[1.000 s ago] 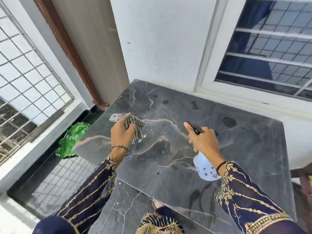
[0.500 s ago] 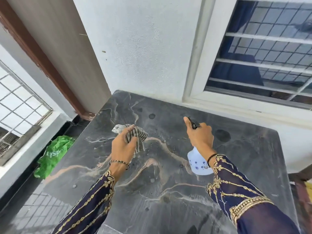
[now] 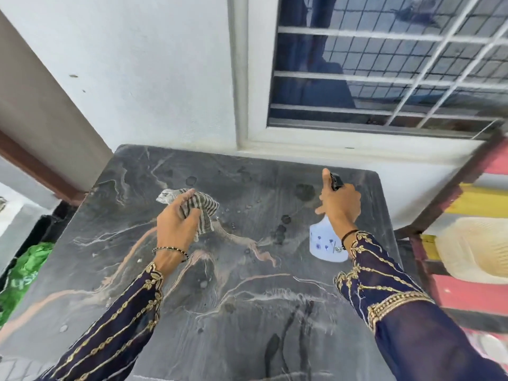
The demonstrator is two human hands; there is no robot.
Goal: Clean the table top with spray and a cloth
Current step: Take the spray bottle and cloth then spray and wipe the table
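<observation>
A dark marbled surface [image 3: 247,298] fills the centre and lower part of the frame, pushed against a white wall [image 3: 154,72] under a barred window [image 3: 384,72]. Left of centre, the left hand [image 3: 176,229] has its fingers [image 3: 189,213] clenched around a striped cloth [image 3: 203,207], bunched in the grip with one pale corner sticking out toward the upper left; whether the cloth touches the surface cannot be told. Right of centre, the right hand [image 3: 341,204] grasps a spray bottle [image 3: 324,243] by the neck, its white body (printed with small blue flowers) hanging below the wrist and its black nozzle [image 3: 336,181] pointing toward the wall, the index finger stretched along it. Dark wet spots [image 3: 280,229] and small droplets lie on the surface between the two hands. A green bag [image 3: 22,273] lies on the floor at the lower left edge.
</observation>
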